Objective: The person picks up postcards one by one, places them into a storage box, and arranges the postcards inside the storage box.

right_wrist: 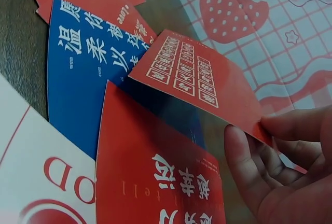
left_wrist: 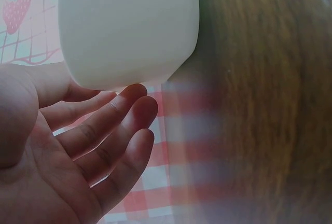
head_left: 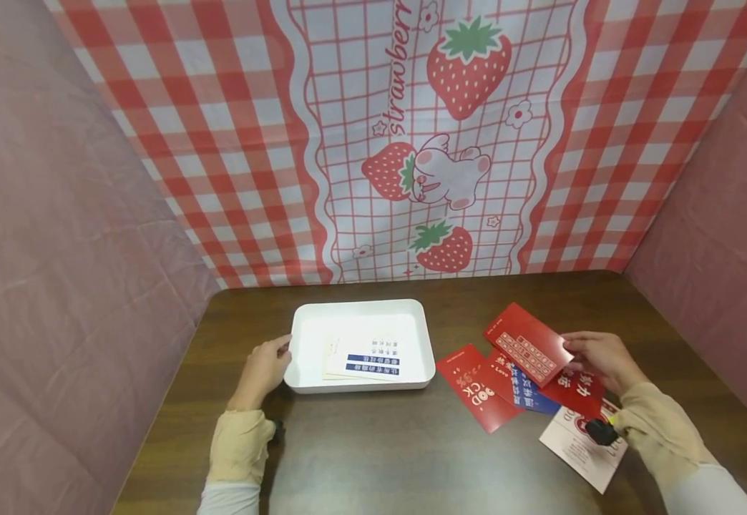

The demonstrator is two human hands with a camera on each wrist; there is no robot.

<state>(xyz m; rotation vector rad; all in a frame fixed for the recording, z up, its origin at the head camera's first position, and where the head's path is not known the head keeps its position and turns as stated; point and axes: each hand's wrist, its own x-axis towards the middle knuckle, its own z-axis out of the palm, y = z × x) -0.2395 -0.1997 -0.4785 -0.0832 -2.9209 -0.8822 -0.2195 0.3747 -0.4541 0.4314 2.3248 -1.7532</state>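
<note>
My right hand (head_left: 602,357) pinches a red card (head_left: 529,345) by its right edge, between thumb and fingers. In the right wrist view this card (right_wrist: 199,81) is tilted, with white boxed characters on its face. Beneath it lie a blue card (right_wrist: 78,84), another red card (right_wrist: 155,172) with white characters, and a white card (head_left: 579,447) close under my wrist. At the left, my left hand (head_left: 264,372) holds the left rim of a white tray (head_left: 360,387), fingers bent against its outer side. Cards (head_left: 360,357) with blue bands and print lie inside the tray.
More red cards (head_left: 476,390) overlap on the brown wooden table (head_left: 373,458), right of the tray. A red-checked strawberry cloth (head_left: 386,143) hangs behind the table's far edge. Pink cloth (head_left: 90,250) hangs at the left side, with more at the right.
</note>
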